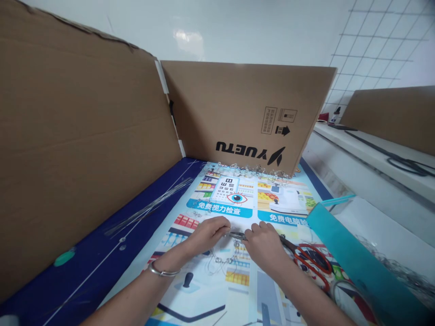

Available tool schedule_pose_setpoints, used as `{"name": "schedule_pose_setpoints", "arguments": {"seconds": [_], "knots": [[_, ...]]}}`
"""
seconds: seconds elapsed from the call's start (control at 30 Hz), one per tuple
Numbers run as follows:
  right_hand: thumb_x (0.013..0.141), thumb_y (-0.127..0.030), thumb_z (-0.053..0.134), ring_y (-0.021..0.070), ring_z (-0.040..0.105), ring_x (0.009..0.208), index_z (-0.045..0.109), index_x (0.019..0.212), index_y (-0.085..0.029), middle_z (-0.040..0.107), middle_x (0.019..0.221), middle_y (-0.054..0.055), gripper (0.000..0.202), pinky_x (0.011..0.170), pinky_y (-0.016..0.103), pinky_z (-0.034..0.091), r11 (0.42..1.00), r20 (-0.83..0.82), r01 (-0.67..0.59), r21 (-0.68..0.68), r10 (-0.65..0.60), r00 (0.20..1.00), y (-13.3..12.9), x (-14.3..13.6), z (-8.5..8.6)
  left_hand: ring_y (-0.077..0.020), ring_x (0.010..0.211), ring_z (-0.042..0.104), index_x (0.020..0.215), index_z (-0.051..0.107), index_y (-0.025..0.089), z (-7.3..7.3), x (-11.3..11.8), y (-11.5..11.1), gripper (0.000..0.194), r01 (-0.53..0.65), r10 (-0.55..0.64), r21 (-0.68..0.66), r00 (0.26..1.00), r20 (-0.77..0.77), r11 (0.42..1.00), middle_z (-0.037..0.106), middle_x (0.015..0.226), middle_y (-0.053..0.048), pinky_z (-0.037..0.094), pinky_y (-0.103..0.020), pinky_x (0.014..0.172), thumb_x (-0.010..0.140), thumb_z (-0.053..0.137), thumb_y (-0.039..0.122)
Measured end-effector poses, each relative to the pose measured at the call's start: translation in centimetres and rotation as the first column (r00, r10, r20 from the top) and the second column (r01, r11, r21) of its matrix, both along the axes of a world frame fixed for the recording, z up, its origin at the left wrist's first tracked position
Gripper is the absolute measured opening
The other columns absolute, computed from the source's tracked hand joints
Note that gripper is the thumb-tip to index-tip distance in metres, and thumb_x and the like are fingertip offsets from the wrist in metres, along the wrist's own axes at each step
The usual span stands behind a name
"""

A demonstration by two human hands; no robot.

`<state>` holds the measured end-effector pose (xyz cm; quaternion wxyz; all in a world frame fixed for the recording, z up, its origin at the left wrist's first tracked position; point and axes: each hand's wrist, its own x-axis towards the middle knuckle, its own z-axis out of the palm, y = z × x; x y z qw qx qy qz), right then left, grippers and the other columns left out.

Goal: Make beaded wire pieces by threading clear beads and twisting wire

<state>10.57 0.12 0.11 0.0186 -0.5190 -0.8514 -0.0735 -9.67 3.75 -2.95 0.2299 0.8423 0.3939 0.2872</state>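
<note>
My left hand (212,233), with a metal bangle at the wrist, is pinched on a thin wire near the middle of the mat. My right hand (265,246) is wrapped round a pair of pliers (238,235), whose narrow metal jaws point left and reach the left fingertips. Below the hands, a loop of wire with clear beads (220,260) lies on the printed mat (200,290). Scissors with red-orange handles (314,262) lie beside my right forearm. The exact contact between jaws and wire is too small to make out.
Cardboard panels stand at the left (81,149) and back (238,99). Clear beaded wire pieces (251,172) line the back edge. A bundle of straight wires (152,203) lies left. At right are a teal-edged box (360,262) containing wire pieces and a round container (353,299).
</note>
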Motion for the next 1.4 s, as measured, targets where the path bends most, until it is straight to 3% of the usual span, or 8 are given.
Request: {"name": "schedule_pose_setpoints", "arguments": {"seconds": [1.4], "knots": [[0.083,-0.027,0.049,0.0214,0.047,0.076,0.056,0.077,-0.018,0.056,0.074,0.006,0.014,0.063,0.033,0.026,0.996,0.028,-0.067,0.060,0.066,0.997,0.3,0.0,-1.3,-0.0103,0.064,0.049,0.076,0.052,0.019,-0.1,0.3,-0.1,0.013,-0.054,0.055,0.014,0.996,-0.065,0.998,0.056,0.069,0.003,0.035,-0.020,0.060,0.083,0.041,0.017]]}}
